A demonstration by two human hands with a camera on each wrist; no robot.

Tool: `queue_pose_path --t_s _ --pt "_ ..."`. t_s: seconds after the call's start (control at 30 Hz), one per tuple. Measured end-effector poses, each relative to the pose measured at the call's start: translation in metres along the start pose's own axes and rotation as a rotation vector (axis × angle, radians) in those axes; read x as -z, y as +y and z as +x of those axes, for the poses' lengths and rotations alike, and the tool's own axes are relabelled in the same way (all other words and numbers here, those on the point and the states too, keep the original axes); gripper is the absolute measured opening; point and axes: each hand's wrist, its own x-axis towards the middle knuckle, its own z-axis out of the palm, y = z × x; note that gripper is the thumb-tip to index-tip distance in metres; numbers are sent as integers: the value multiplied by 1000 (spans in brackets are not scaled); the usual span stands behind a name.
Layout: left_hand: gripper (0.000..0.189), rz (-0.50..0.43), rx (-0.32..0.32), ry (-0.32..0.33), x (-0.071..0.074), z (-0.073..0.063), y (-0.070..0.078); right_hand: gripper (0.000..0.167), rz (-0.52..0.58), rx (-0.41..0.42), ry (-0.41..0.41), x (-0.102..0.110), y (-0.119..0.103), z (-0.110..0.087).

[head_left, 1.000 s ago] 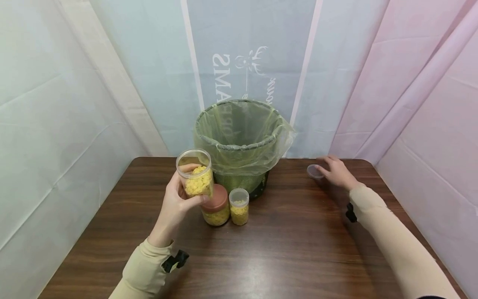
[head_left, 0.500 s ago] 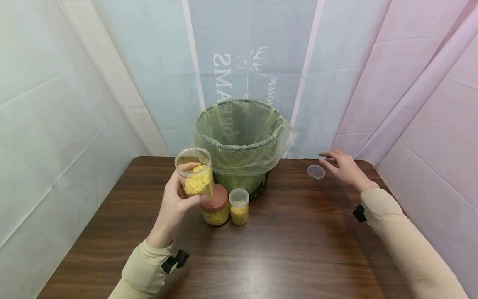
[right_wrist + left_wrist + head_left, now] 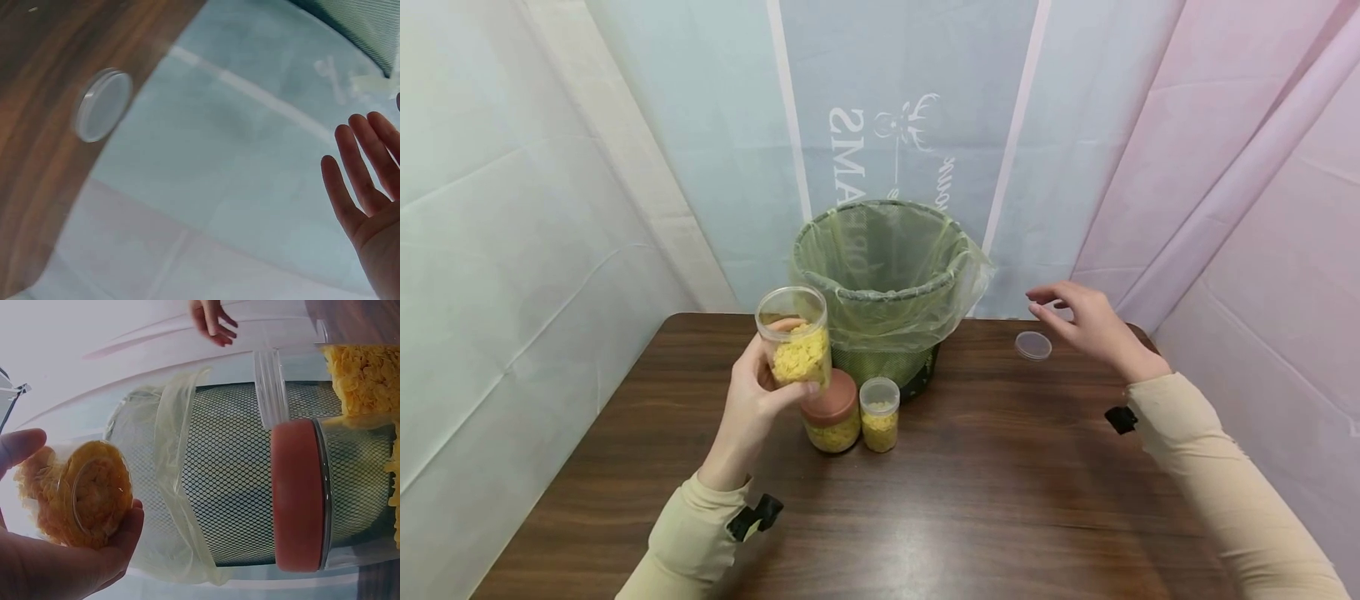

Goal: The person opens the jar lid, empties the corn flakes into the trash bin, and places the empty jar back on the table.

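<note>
My left hand point(image 3: 752, 400) grips a clear, lidless plastic jar point(image 3: 793, 342), partly filled with yellow flakes. The jar is raised and slightly tilted, in front of the bin's left side; the left wrist view shows its round base point(image 3: 94, 494). My right hand point(image 3: 1093, 325) holds nothing, its fingers extended and loosely bent above the table's far right. Just left of and below it, a clear round lid point(image 3: 1033, 346) lies on the wood. Below the held jar stands a jar with a reddish-brown lid point(image 3: 831, 400), beside a smaller clear-lidded jar point(image 3: 880, 417); both contain yellow flakes.
A dark mesh bin point(image 3: 921, 379) with a translucent yellowish liner point(image 3: 887, 321) folded over its rim stands at the table's back, behind the jars. Cloth curtains point(image 3: 700, 125) enclose the brown wooden table point(image 3: 970, 500) at the back and both sides.
My right hand has let go of the clear lid, leaving it on the table, and has risen away from it. The left hand with its jar has moved up only slightly.
</note>
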Motion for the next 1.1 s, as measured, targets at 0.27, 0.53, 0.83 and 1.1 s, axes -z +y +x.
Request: queue_pose_path --t_s 0.27,0.53,0.83,1.1 --pt "70 23 3 12 2 1 3 15 5 44 6 9 -28 15" --pt "69 26 19 26 3 1 7 16 103 4 23 3 -49 35" --pt "70 47 20 29 2 5 9 14 226 -6 55 -2 -73 56" --pt "72 22 11 45 3 10 13 15 272 -54 114 -16 -77 72"
